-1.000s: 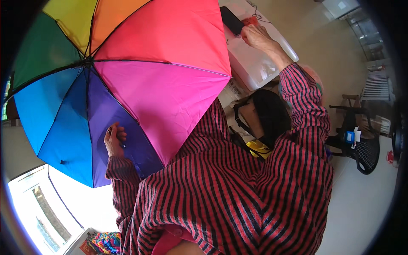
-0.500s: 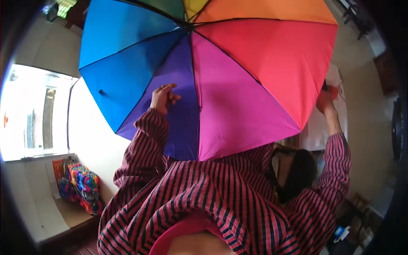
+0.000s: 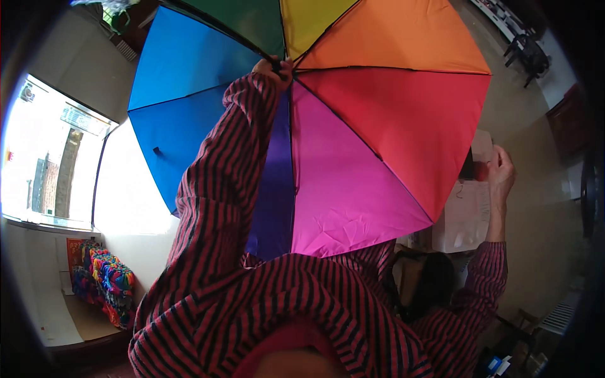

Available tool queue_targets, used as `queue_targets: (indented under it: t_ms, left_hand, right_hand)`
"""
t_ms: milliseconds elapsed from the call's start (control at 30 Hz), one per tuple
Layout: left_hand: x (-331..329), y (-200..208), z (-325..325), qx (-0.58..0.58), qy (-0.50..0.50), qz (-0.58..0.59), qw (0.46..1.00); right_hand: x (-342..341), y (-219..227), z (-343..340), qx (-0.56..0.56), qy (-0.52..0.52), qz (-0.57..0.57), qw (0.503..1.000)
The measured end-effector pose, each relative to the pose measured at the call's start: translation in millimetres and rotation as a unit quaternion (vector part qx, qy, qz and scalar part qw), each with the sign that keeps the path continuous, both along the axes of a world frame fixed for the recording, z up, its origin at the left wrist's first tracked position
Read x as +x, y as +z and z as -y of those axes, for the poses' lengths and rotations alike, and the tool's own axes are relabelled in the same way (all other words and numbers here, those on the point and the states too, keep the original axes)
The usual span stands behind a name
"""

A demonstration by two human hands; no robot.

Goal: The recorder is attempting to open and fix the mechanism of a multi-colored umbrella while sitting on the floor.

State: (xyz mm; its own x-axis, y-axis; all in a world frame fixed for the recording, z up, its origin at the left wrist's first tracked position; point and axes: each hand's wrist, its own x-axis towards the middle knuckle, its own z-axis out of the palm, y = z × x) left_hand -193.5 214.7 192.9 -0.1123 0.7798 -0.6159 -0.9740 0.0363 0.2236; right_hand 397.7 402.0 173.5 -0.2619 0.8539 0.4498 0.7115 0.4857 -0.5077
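Observation:
A rainbow umbrella (image 3: 359, 170) is spread open in front of me, its inner side with dark ribs facing me. My left hand (image 3: 275, 70) reaches up to the hub where the ribs meet, fingers closed around the dark middle part. Just beyond the umbrella's right edge is my right hand (image 3: 501, 173), raised, with its fingers bent together. A small red patch (image 3: 480, 171) shows next to those fingertips; whether it is held I cannot make out. Both arms wear red and black striped sleeves.
White boxes or papers (image 3: 463, 217) lie behind the umbrella's right edge. A bright window (image 3: 57, 157) is at the left, above a bundle of multicoloured cloth (image 3: 110, 277). A black chair (image 3: 528, 58) stands at the far right, and a dark bag (image 3: 432, 283) hangs by my right side.
My left hand has moved up from before the purple panel to the hub and closed there. My right hand has shifted slightly down and right. The umbrella sits lower in view.

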Motion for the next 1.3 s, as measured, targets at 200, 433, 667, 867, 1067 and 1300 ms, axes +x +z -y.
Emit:
queue_targets:
  t_ms: [200,433,667,867,1067,1300]
  left_hand:
    - [-147,-21,31,0.296,-0.201,-0.466,0.809]
    - [-125,228,45,0.052,0.244,-0.531,0.810]
    - [18,396,165,-0.035,0.411,-0.768,0.489]
    - [82,401,228,-0.184,0.434,-0.798,0.375]
    - [52,382,256,-0.177,0.427,-0.802,0.377]
    - [10,372,271,-0.149,0.420,-0.811,0.379]
  right_hand:
    - [-91,52,41,0.117,0.196,-0.299,0.927]
    - [-193,119,156,-0.157,0.450,-0.319,0.819]
    - [-200,189,199,-0.411,0.699,-0.409,0.419]
    - [-259,165,233,-0.259,0.702,-0.239,0.619]
    - [-283,157,288,-0.233,0.671,-0.209,0.673]
    - [-266,90,318,-0.430,0.663,-0.185,0.584]
